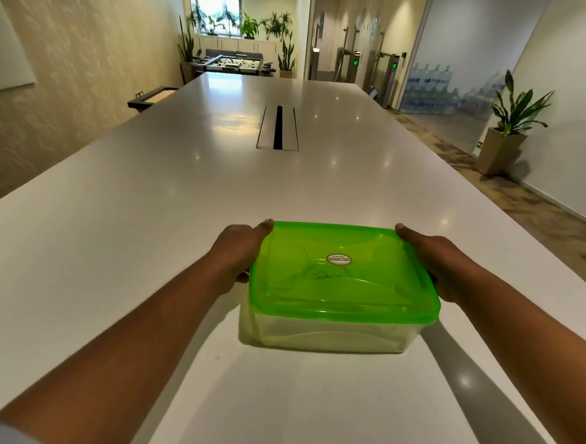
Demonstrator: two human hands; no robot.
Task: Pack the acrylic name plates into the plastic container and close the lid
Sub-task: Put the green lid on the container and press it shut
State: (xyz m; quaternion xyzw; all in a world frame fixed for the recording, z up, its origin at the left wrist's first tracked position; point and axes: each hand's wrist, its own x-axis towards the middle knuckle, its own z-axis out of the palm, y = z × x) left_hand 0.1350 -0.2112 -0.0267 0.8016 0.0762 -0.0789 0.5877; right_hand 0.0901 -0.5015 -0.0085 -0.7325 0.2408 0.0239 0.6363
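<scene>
Hands flank the clear plastic container (329, 330): left hand (238, 256) and right hand (436, 265) fingers clamped on its green translucent lid (343, 276); I'd press each corner evenly until seated.

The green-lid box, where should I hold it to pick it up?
Hold the box by its two short sides, one hand from the left and the other hand from the right, just under the green lid. It is wide and flat, and the lid's rim sticks out, giving a steady grip.
</scene>
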